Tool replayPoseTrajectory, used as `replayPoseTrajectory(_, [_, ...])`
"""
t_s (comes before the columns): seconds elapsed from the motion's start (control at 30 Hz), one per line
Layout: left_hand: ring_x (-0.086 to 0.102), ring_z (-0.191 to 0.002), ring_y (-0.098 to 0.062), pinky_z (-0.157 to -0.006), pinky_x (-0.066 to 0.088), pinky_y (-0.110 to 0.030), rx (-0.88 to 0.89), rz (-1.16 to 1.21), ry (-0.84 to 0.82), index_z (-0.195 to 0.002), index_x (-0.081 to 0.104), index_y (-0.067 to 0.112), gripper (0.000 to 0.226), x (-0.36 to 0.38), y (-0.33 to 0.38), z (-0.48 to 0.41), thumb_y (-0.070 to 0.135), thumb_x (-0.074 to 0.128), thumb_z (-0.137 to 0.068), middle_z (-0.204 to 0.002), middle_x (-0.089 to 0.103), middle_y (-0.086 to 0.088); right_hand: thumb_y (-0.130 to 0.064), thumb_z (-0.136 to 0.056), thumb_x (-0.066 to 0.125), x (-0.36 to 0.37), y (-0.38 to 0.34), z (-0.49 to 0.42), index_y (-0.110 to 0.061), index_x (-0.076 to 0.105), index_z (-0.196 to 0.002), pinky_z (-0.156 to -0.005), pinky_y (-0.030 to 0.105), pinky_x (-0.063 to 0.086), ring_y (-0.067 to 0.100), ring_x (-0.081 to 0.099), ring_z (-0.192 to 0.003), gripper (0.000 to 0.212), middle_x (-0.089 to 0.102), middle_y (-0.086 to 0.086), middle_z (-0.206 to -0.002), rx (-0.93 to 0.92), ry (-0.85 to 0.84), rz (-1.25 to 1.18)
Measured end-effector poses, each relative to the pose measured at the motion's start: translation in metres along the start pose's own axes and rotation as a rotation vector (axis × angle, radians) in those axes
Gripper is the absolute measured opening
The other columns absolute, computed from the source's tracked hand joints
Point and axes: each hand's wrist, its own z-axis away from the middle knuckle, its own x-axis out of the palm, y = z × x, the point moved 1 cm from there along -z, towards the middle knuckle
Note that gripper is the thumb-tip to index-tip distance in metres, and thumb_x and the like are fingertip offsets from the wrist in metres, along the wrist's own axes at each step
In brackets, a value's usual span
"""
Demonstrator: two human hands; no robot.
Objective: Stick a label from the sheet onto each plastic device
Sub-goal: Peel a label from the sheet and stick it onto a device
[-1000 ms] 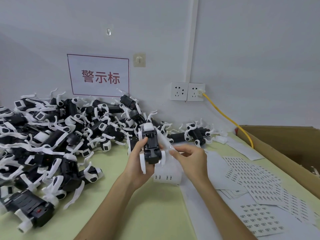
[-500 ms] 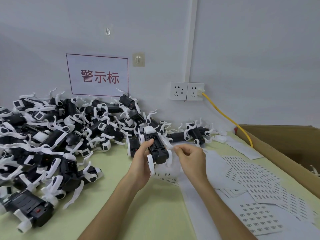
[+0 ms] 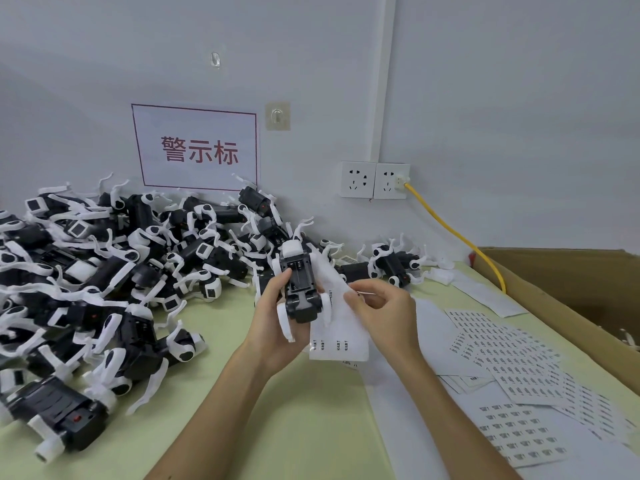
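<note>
two hands, one device, one sheet

two bare hands meet above the middle of the pale green surface (image 3: 277, 427). the left hand (image 3: 273, 327) holds a black and white plastic device (image 3: 299, 289) upright, underside towards the camera. its fingers (image 3: 277, 284) are curled round the body, with the thumb pressed on the device's left edge. the right hand (image 3: 381, 313) is just beside it. its thumb and forefinger are pinched together on the upper edge of a white label sheet (image 3: 341, 327). whether a peeled label sits between those fingertips cannot be told. the sheet hangs behind and to the right of the device, touching it, and a few small printed labels show near its lower edge.

many more black and white devices lie in a tangled pile (image 3: 104, 271) across the left of the surface, reaching the wall. a few single ones (image 3: 394, 265) lie against the wall beyond the hands. several loose sheets of labels (image 3: 512, 358) lie overlapping on the right part of the surface, near the right forearm. an open cardboard box (image 3: 554, 289) stands at the far right edge. on the wall hangs a white sign with red characters (image 3: 195, 148), with a double socket (image 3: 374, 180) to its right. a yellow cable (image 3: 457, 237) runs from the socket down towards the box.
</note>
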Motion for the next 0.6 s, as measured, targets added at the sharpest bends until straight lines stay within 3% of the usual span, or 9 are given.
replayPoseTrajectory(0.13, [0.071,-0.084,-0.02,-0.077,0.057,-0.031,-0.019,-0.126,0.003,-0.092,0.08,0.011,0.05,-0.001,-0.004,-0.003,0.05,0.09,-0.062,-0.093,0.073,-0.006,-0.008,-0.083,0.078,0.0,-0.001,0.001,-0.015,0.079,-0.091,-0.073,0.01,0.051,-0.001,0.069,-0.078,0.01,0.074,-0.017,-0.081,-0.018,0.061,0.006])
replayPoseTrajectory(0.27, [0.071,-0.075,-0.019,-0.069,0.057,-0.031,-0.041,-0.239,0.021,-0.083,0.081,0.017,0.039,0.003,-0.008,-0.001,0.053,0.077,-0.069,-0.084,0.074,-0.004,-0.005,-0.082,0.077,0.0,-0.002,0.001,-0.012,0.078,-0.081,-0.068,0.008,0.048,-0.003,0.067,-0.071,0.007,0.074,-0.012,-0.076,-0.014,0.079,-0.009])
replayPoseTrajectory(0.4, [0.07,-0.072,-0.02,-0.068,0.054,-0.031,-0.028,-0.321,0.074,-0.08,0.08,0.016,0.042,0.006,-0.01,0.001,0.055,0.071,-0.066,-0.084,0.073,-0.006,-0.003,-0.082,0.074,0.0,-0.002,-0.001,-0.012,0.078,-0.077,-0.066,0.009,0.048,-0.002,0.066,-0.068,0.011,0.074,-0.011,-0.073,0.01,0.079,-0.047])
replayPoseTrajectory(0.6, [0.067,-0.071,-0.021,-0.068,0.05,-0.031,-0.056,-0.359,0.121,-0.094,0.072,0.011,0.044,0.011,-0.011,0.004,0.048,0.066,-0.072,-0.085,0.07,-0.008,-0.002,-0.082,0.07,-0.001,0.0,-0.003,-0.023,0.074,-0.067,-0.063,0.008,0.045,-0.005,0.062,-0.065,0.026,0.072,-0.015,-0.069,0.035,0.079,-0.051])
